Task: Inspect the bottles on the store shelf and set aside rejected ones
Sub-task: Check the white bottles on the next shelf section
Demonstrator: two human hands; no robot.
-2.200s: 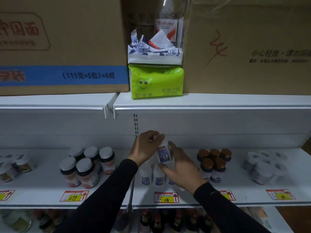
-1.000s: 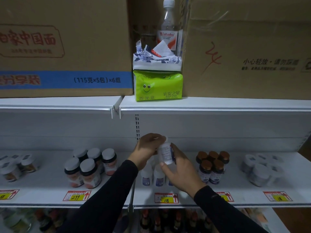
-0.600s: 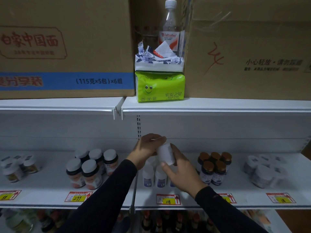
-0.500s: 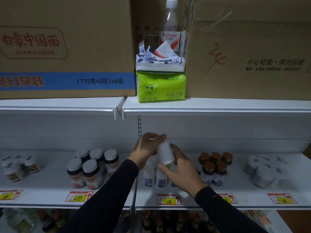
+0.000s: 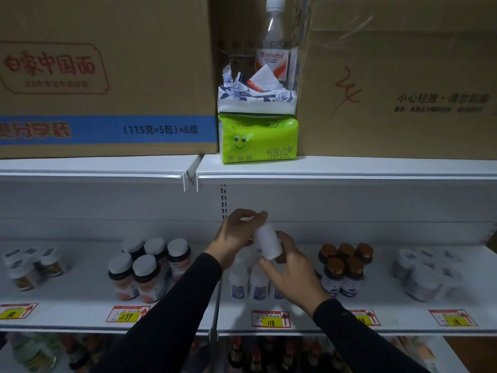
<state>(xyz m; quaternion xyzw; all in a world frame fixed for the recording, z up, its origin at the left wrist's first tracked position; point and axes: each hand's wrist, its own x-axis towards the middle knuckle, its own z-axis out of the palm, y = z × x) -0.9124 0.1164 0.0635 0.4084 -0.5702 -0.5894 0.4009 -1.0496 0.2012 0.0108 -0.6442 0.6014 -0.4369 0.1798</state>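
A small white bottle (image 5: 267, 242) is held tilted above the middle shelf (image 5: 188, 316), its plain white side towards me. My left hand (image 5: 235, 235) grips its cap end from the upper left. My right hand (image 5: 291, 267) holds its lower end from below and the right. Beneath the hands, several matching white bottles with blue labels (image 5: 248, 282) stand in a group on the shelf, partly hidden by my right hand.
White-capped jars (image 5: 146, 267) stand to the left, brown-capped dark bottles (image 5: 343, 267) to the right, wrapped white jars (image 5: 423, 273) farther right. Price tags line the shelf edge. The upper shelf holds cardboard boxes, a green tissue pack (image 5: 258, 138) and a water bottle (image 5: 273, 47).
The bottle has been turned in my hands: its blue label faced me earlier, and its plain white side shows now. It has also tilted further. Both hands stayed above the shelf.
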